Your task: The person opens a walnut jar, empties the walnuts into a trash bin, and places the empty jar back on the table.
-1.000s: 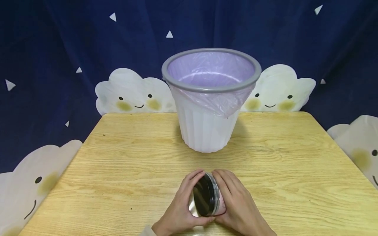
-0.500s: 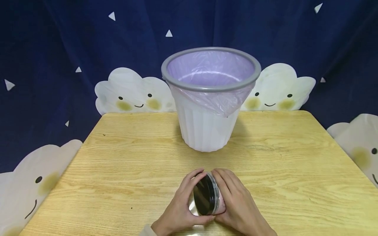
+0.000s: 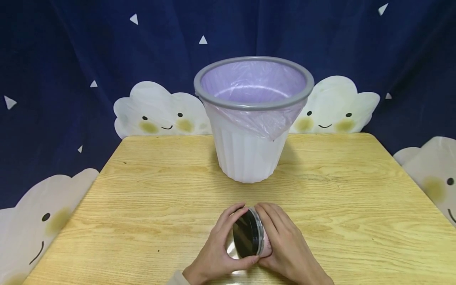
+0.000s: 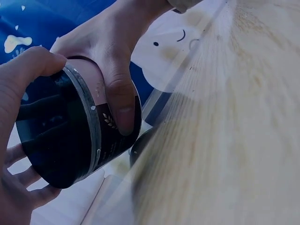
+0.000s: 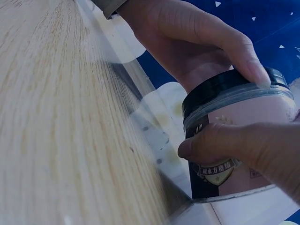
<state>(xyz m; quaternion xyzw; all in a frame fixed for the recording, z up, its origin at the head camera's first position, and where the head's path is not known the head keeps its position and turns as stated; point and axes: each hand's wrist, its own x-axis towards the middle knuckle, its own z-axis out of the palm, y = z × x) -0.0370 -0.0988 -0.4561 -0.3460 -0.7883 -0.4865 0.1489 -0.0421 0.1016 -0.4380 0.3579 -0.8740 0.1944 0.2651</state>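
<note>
Head view: left hand point(image 3: 218, 252) grips lid edge point(image 3: 254, 233), right hand point(image 3: 287, 246) the jar point(image 3: 266, 246), tabletop point(image 3: 246, 193) showing before the bin point(image 3: 249, 154).

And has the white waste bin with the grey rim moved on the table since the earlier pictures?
No. Judged against the back edge of the wooden table in the head view, the white waste bin stands where it stood.
</note>
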